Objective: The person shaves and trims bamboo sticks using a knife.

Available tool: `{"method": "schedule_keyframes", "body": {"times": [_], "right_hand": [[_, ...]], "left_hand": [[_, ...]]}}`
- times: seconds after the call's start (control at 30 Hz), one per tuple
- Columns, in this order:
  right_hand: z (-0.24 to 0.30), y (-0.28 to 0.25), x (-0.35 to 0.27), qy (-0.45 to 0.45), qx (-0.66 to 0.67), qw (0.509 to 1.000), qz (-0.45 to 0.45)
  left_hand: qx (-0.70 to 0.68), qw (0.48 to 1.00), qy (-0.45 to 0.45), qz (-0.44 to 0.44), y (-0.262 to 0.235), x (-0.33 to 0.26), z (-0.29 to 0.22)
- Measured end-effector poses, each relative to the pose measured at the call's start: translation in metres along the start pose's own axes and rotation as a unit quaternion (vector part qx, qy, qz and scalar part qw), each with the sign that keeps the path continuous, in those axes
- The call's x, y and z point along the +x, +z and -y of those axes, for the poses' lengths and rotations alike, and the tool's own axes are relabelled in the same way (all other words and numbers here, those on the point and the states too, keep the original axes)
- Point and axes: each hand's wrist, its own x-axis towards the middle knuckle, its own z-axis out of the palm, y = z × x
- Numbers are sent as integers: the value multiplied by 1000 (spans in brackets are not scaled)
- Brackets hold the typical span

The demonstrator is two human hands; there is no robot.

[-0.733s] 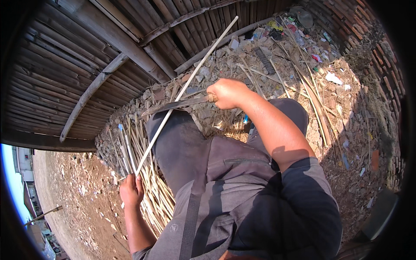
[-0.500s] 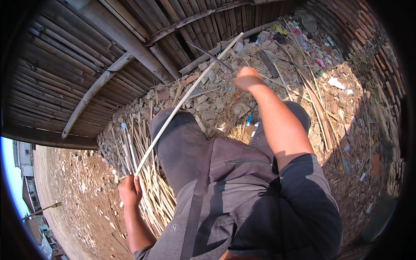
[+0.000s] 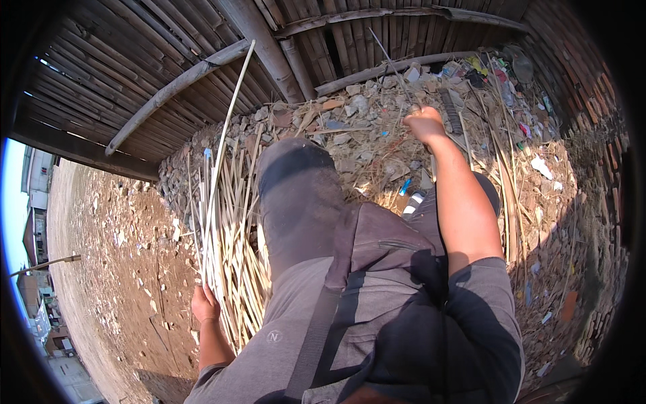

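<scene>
At the lower left, my left hand [image 3: 206,304] is closed on the near end of a long pale bamboo strip [image 3: 225,135]. The strip runs away from me, its far tip raised in front of the bamboo wall. Beside that hand and my left leg lies a heap of similar split strips [image 3: 239,269]. Out ahead on the right, my right hand [image 3: 425,124] grips a long, thin-bladed knife [image 3: 392,64] by its handle, mostly hidden in the fist. Its blade points forward and slightly left, apart from the strip.
A bamboo slat wall [image 3: 134,74] leans over the far left. Rubble and litter [image 3: 363,101] cover the ground ahead. More long strips [image 3: 501,182] lie right of my legs, near a brick wall [image 3: 599,148]. A blue object [image 3: 405,186] lies by my foot.
The strip has swung left, from lying across my left knee to over the heap. The knife, earlier crossing the strip's far end, is now apart from it. My view has shifted.
</scene>
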Motion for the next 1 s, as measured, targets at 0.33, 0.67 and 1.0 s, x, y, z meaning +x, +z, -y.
{"method": "schedule_keyframes", "body": {"times": [0.33,0.67,1.0], "right_hand": [[4,-6,7,26,72,997,-23],[-25,-152,-11,-109,61,977,-176],[-355,-140,-195,280,-17,935,-217]], "left_hand": [[48,844,-370,385,80,-135,124],[-272,800,-299,444,157,-17,36],[-208,822,-213,485,171,79,-48]]}}
